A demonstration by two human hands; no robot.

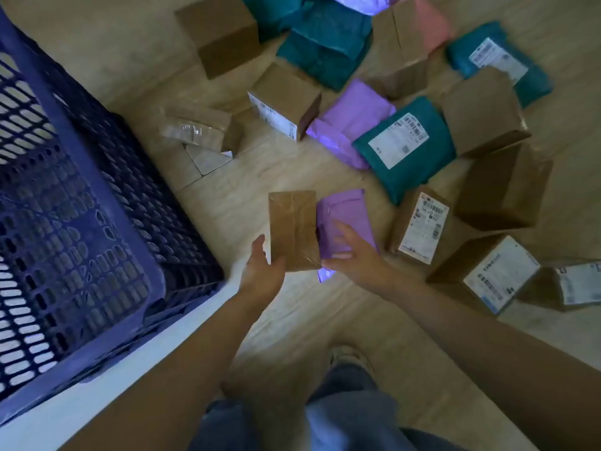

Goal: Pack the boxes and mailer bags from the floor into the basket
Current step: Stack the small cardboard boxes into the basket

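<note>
Floor (266,170) is light wood planks and fills most of the view. Basket (97,177) is on the left: big blue lattice crate on a white ledge (107,379). I can't see anything packed in the part that shows.

The parcel pile is spread across the top and right of the floor, well apart from the basket. At the back are a plain brown carton (221,34), teal mailers (325,50) stacked together, a pink mailer (429,21) and a teal bag with label (500,60). In the middle are a labelled carton (286,99), a purple mailer on the floor (351,122) and a teal labelled mailer (403,151) overlapping its right edge. Right side has two plain cartons (484,115) and two cartons with labels facing up (419,227). A small taped carton (201,128) lies nearest the basket.

My jeans (341,418) and a shoe (349,353) sit at the bottom edge.

Held box (294,229): brown, taped, long axis pointing away from me, over bare floor just right of the basket corner. Held purple mailer (346,219) is right beside it, edges touching.

Left hand (261,275) grips the box's near end, thumb on the left side, fingers curled underneath. Right hand (354,255) holds the purple mailer, fingers spread over its top face, thumb at the near edge. Can't tell if the mailer is clear of the floor.
</note>
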